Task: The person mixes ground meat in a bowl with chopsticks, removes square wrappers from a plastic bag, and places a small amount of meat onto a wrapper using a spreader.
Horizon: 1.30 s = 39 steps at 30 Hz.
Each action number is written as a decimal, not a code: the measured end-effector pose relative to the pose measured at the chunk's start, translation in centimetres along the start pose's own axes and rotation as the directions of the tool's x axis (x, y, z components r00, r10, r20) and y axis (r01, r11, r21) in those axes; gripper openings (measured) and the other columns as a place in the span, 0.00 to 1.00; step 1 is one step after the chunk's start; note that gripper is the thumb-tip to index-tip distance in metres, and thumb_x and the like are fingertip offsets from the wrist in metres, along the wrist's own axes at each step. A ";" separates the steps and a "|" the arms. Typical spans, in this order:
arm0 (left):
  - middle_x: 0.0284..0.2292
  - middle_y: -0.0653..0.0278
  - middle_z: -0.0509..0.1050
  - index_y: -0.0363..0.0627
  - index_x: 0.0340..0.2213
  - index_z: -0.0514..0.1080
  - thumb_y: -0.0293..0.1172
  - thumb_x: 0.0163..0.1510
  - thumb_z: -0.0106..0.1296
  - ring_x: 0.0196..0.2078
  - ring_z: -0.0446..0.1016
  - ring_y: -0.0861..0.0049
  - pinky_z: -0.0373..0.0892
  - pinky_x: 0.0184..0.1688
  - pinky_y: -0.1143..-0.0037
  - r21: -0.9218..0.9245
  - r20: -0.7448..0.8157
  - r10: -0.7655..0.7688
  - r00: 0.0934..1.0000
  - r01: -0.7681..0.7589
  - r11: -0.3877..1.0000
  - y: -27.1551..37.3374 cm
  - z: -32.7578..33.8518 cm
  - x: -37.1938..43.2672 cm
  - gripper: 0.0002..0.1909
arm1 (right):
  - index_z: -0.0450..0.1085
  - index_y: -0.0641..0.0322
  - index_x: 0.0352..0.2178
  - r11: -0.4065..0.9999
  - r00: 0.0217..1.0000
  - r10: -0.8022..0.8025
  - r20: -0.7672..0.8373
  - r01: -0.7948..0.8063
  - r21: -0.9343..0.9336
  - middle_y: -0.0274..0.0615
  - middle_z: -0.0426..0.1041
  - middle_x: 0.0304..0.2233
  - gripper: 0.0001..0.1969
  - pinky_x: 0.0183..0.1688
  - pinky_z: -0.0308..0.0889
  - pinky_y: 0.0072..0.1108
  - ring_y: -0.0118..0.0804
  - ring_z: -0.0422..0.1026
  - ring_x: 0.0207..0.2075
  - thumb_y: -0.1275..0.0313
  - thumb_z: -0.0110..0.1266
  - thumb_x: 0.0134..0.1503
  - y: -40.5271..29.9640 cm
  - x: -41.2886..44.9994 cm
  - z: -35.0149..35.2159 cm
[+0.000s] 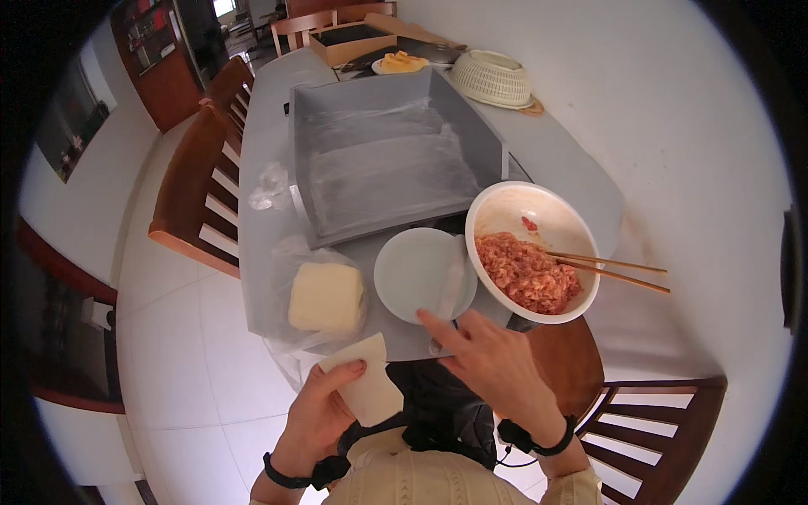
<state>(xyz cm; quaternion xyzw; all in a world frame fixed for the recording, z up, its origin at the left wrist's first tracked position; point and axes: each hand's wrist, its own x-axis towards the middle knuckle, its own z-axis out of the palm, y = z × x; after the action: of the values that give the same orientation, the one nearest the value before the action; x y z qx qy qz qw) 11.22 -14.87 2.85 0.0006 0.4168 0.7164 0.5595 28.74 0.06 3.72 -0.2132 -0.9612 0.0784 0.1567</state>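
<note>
My left hand holds a thin, pale dough wrapper between thumb and fingers, in front of the table edge. Over the near rim of a shallow bowl of clear liquid, my right hand extends its index finger. Whether that fingertip touches the liquid cannot be made out. A pale, flat-bladed spreader lies across the right side of this bowl, its handle partly behind my right hand. To the left, a stack of similar wrappers rests on clear plastic. A white bowl holds minced meat and two wooden chopsticks.
Behind the bowls stands a grey tray lined with plastic film. Crumpled plastic lies left of it. An upturned cream basket, a plate of yellow food and a cardboard box are farther back. Wooden chairs flank the table.
</note>
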 end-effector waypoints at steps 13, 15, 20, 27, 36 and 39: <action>0.47 0.44 0.74 0.28 0.54 0.63 0.31 0.60 0.46 0.49 0.75 0.60 0.71 0.53 0.66 0.314 0.362 -0.285 0.887 0.172 0.934 -2.9 2.2 4.1 0.23 | 0.75 0.60 0.37 0.990 0.812 -0.109 -0.574 0.143 0.015 0.38 0.71 0.24 0.08 0.29 0.67 0.20 0.33 0.72 0.25 0.71 0.54 0.57 4.5 1.0 -3.7; 0.48 0.45 0.73 0.28 0.54 0.62 0.31 0.61 0.46 0.50 0.75 0.60 0.71 0.53 0.67 0.328 0.372 -0.305 0.877 0.184 0.927 -3.3 2.6 4.9 0.24 | 0.75 0.64 0.36 0.986 0.802 0.125 -0.584 -0.035 0.163 0.40 0.73 0.23 0.11 0.29 0.67 0.19 0.32 0.72 0.25 0.68 0.50 0.63 6.1 1.4 -5.6; 0.49 0.47 0.73 0.28 0.55 0.62 0.31 0.61 0.44 0.50 0.75 0.64 0.70 0.54 0.68 0.366 0.461 -0.363 0.810 0.199 0.909 -4.4 3.5 6.2 0.24 | 0.74 0.69 0.35 0.833 0.754 0.530 -0.388 -0.378 0.404 0.43 0.74 0.23 0.12 0.26 0.66 0.23 0.34 0.70 0.22 0.68 0.50 0.63 11.2 2.9 -7.4; 0.50 0.47 0.73 0.29 0.56 0.62 0.31 0.62 0.42 0.52 0.74 0.67 0.69 0.55 0.70 0.420 0.439 -0.421 0.794 0.233 0.877 -4.9 4.1 6.8 0.23 | 0.74 0.71 0.34 0.767 0.816 0.560 -0.144 -0.445 0.462 0.45 0.76 0.22 0.13 0.28 0.68 0.23 0.35 0.73 0.23 0.70 0.46 0.63 14.8 5.8 -6.2; 0.50 0.45 0.72 0.29 0.57 0.59 0.30 0.63 0.41 0.53 0.72 0.64 0.68 0.57 0.68 0.399 0.427 -0.336 0.839 0.158 0.903 -4.7 4.3 6.7 0.24 | 0.76 0.73 0.34 0.656 0.899 0.416 0.141 -0.404 0.637 0.41 0.78 0.34 0.15 0.39 0.70 0.23 0.29 0.73 0.30 0.68 0.49 0.65 13.7 5.6 -6.2; 0.50 0.44 0.72 0.29 0.57 0.59 0.30 0.63 0.42 0.54 0.72 0.63 0.68 0.56 0.68 0.381 0.429 -0.326 0.843 0.158 0.911 -4.6 4.2 6.6 0.24 | 0.77 0.68 0.37 0.699 0.953 0.273 0.132 -0.291 0.654 0.42 0.78 0.37 0.13 0.47 0.67 0.29 0.34 0.74 0.33 0.69 0.51 0.62 12.8 4.6 -6.9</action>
<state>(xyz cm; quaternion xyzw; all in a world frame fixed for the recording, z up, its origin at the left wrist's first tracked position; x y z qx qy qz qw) 14.39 -6.93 -0.22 0.2200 0.3745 0.5353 0.7244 32.02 14.13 8.64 -0.2866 -0.8272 0.4415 0.1968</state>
